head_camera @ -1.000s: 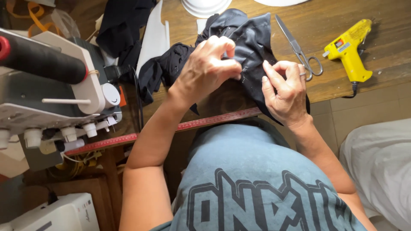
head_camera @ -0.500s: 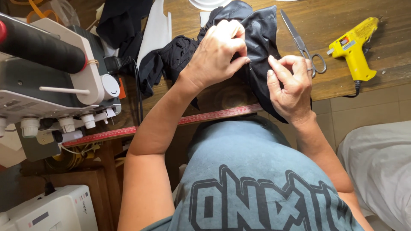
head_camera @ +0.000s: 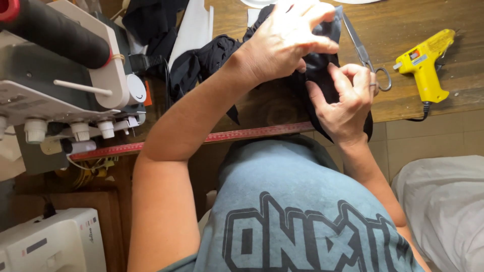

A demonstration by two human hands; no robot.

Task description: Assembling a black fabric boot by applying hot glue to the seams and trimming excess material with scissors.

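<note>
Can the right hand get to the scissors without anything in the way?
Probably yes. The scissors lie on the wooden table right beside the right hand, their ring handle almost at its fingers. Nothing lies between them, but the hand is busy pinching the black fabric and would have to let go first.

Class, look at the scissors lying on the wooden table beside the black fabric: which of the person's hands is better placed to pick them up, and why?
Probably the right hand: it pinches the black fabric beside the scissors handles. The left hand presses on the fabric farther from them.
</note>
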